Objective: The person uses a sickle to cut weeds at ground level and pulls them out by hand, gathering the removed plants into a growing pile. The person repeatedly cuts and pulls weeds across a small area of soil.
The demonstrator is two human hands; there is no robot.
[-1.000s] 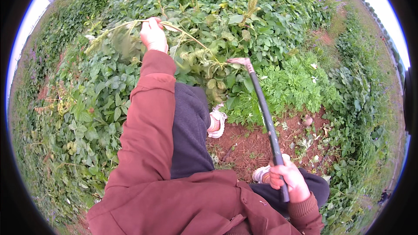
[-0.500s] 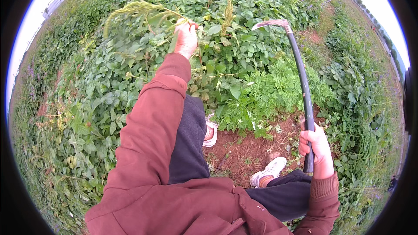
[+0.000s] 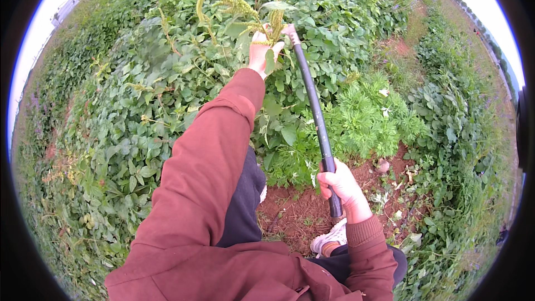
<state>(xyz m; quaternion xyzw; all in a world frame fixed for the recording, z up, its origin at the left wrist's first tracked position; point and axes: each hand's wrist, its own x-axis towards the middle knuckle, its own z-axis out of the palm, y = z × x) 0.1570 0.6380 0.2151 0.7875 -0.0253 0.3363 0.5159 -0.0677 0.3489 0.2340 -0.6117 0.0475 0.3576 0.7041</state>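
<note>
L hand (image 3: 261,54), nr top mid of frame, has its fingers curled round a weed (image 3: 228,1) w/ droopy seed tops. R hand (image 3: 343,187), low & a bit R of mid, makes a fist round the black stick of a sickle (image 3: 313,97). The sickle leans up, its top just beside L hand; can't see the blade well. Fluffy green bush (image 3: 370,117) is mid R, red dirt (image 3: 295,212) & white shoe (image 3: 329,237) lower mid.

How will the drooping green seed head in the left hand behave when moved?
The seed head will likely flop and sway, since its end arches over. It is probably light, its strands being slender. Its bumpy texture may keep it from slipping in the left hand.
</note>
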